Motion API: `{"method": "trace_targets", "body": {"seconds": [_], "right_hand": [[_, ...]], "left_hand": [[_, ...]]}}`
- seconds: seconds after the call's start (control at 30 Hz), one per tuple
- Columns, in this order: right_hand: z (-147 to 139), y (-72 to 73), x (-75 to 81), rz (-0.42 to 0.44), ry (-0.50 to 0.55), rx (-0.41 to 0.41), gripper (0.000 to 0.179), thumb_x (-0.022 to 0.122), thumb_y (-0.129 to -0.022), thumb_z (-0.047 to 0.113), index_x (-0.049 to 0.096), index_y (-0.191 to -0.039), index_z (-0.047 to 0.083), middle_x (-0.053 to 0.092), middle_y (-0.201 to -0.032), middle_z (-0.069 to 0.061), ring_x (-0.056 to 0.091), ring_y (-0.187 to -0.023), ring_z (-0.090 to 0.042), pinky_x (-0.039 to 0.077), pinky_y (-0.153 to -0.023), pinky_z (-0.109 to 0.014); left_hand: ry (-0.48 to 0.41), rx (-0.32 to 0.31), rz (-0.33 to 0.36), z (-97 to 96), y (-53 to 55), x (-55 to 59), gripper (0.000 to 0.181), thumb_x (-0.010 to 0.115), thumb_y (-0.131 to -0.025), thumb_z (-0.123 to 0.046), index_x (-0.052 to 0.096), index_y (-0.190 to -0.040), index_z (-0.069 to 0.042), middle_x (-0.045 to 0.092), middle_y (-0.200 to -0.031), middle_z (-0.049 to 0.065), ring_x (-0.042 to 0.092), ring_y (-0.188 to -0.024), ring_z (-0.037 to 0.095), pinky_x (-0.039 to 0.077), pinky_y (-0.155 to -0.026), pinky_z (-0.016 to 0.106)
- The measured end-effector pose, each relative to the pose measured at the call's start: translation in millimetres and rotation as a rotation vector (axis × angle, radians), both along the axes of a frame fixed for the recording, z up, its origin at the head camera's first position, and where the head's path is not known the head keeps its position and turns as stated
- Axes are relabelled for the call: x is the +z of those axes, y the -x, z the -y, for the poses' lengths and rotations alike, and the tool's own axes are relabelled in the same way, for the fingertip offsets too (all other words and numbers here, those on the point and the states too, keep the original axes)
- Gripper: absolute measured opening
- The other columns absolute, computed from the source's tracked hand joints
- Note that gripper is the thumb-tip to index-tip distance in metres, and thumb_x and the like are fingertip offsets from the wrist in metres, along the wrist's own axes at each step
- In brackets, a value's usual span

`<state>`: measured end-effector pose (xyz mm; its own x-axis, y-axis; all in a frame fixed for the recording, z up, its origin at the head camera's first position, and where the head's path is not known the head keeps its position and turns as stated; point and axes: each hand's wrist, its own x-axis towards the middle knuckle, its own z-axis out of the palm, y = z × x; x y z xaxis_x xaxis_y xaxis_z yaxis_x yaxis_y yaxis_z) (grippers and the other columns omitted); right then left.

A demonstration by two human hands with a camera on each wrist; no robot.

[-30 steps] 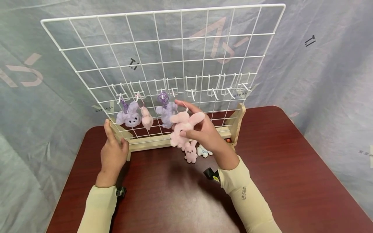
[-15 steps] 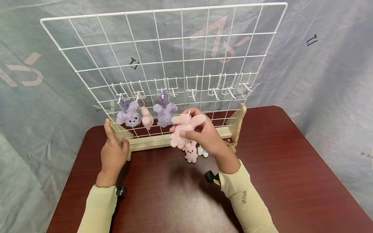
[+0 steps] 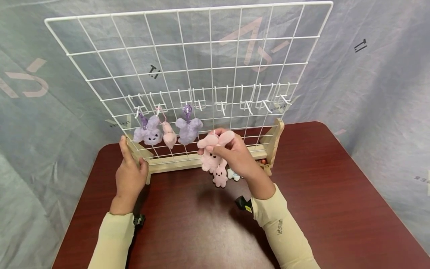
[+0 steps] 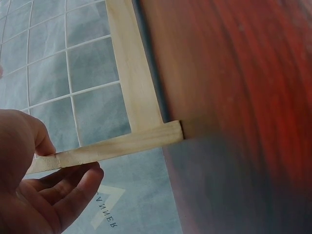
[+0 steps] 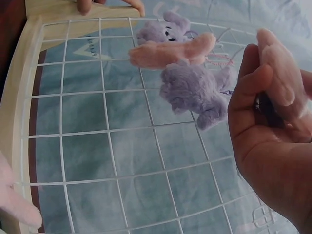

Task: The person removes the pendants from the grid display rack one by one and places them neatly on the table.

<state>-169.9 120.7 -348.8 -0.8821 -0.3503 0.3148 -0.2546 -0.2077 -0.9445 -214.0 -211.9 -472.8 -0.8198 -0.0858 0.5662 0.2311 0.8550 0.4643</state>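
My left hand [image 3: 131, 175] grips the left end of the grid's wooden stand [image 4: 122, 146], with thumb and fingers on either side of the slat in the left wrist view. A pink plush bunny keychain [image 3: 211, 163] is in my right hand [image 3: 236, 155], pinched between thumb and fingers near its head, ears up. It is held in front of the white wire grid [image 3: 211, 71], to the right of a hanging purple plush [image 3: 189, 130]. Further left hang a pink plush [image 3: 169, 136] and another purple plush [image 3: 152, 136]. Fingers hide part of the held bunny.
Several white hooks [image 3: 246, 106] stick out along the grid's middle. A small pink bunny [image 3: 220, 178] and a white plush [image 3: 233, 174] lie on the dark red table [image 3: 188, 224] below my right hand. Something brown [image 3: 266, 169] sits by the stand's right foot.
My right hand has drawn down and slightly right from the purple plush, which now hangs straighter. The pink bunny has turned in my fingers, and its looped chain has dropped. My left hand stays put.
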Motion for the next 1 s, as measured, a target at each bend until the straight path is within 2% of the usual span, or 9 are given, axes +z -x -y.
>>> {"method": "trace_targets", "body": {"seconds": [0.2,0.27,0.4,0.53,0.6,0.77,0.87,1.0], "right_hand": [[0,0.0,-0.6,0.008,-0.029,0.01,0.019,0.056,-0.099,0.005,0.061,-0.112,-0.008,0.077,-0.089,0.002,0.075,-0.072,-0.009,0.06,-0.056,-0.028],[1,0.2,-1.2,-0.001,-0.039,0.013,0.02,0.056,-0.099,0.005,0.06,-0.111,-0.011,0.077,-0.088,0.001,0.074,-0.07,-0.009,0.059,-0.055,-0.028],[2,2.1,-3.5,-0.03,-0.062,0.004,0.018,0.056,-0.099,0.004,0.062,-0.096,-0.012,0.075,-0.086,-0.001,0.072,-0.066,-0.009,0.057,-0.052,-0.027],[3,4.8,-6.2,-0.037,-0.086,-0.013,0.025,0.059,-0.099,0.003,0.059,-0.077,-0.007,0.073,-0.087,-0.003,0.071,-0.068,-0.009,0.055,-0.051,-0.024],[3,5.7,-7.1,-0.039,-0.102,-0.031,0.027,0.061,-0.099,0.002,0.059,-0.072,-0.004,0.072,-0.088,-0.004,0.071,-0.07,-0.009,0.054,-0.053,-0.023],[3,6.8,-9.0,-0.036,-0.118,-0.062,0.03,0.062,-0.098,0.001,0.056,-0.069,-0.001,0.072,-0.09,-0.006,0.072,-0.071,-0.01,0.055,-0.058,-0.022],[3,8.5,-11.3,-0.026,-0.109,-0.056,0.033,0.061,-0.097,-0.001,0.051,-0.066,-0.004,0.073,-0.095,-0.004,0.073,-0.075,-0.01,0.056,-0.059,-0.021],[4,11.6,-16.3,-0.004,-0.111,-0.042,0.03,0.06,-0.096,-0.003,0.054,-0.067,-0.005,0.074,-0.099,0.0,0.074,-0.078,-0.009,0.055,-0.057,-0.02]], "left_hand": [[-0.008,0.002,0.001,-0.3,0.5,0.8,0.089,0.06,-0.094,-0.005,0.01,-0.168,-0.011,0.051,-0.066,0.024,0.043,-0.049,0.034,0.036,-0.048,0.051],[-0.011,0.002,0.001,0.0,0.8,0.5,0.089,0.06,-0.094,-0.005,0.01,-0.168,-0.011,0.052,-0.066,0.025,0.043,-0.049,0.034,0.036,-0.048,0.052],[-0.012,0.0,0.002,0.4,1.1,0.3,0.089,0.06,-0.094,-0.006,0.01,-0.168,-0.011,0.052,-0.067,0.025,0.042,-0.049,0.034,0.035,-0.048,0.05],[-0.013,0.005,0.008,0.8,1.5,-0.1,0.09,0.061,-0.095,-0.007,0.009,-0.169,-0.012,0.051,-0.066,0.024,0.042,-0.049,0.034,0.034,-0.048,0.049],[-0.013,0.005,0.015,0.7,1.8,-0.7,0.09,0.06,-0.095,-0.007,0.009,-0.169,-0.013,0.051,-0.066,0.024,0.042,-0.049,0.034,0.034,-0.048,0.048],[-0.014,0.002,0.013,0.6,2.1,-1.7,0.09,0.06,-0.094,-0.007,0.009,-0.169,-0.013,0.052,-0.067,0.025,0.042,-0.049,0.034,0.035,-0.048,0.049],[-0.016,0.0,0.002,0.8,1.7,-1.4,0.09,0.06,-0.094,-0.006,0.01,-0.168,-0.012,0.053,-0.068,0.026,0.042,-0.049,0.034,0.035,-0.048,0.05],[-0.014,-0.003,0.002,1.1,0.9,-1.7,0.09,0.06,-0.094,-0.006,0.01,-0.168,-0.012,0.053,-0.069,0.026,0.042,-0.049,0.033,0.034,-0.048,0.049]]}}
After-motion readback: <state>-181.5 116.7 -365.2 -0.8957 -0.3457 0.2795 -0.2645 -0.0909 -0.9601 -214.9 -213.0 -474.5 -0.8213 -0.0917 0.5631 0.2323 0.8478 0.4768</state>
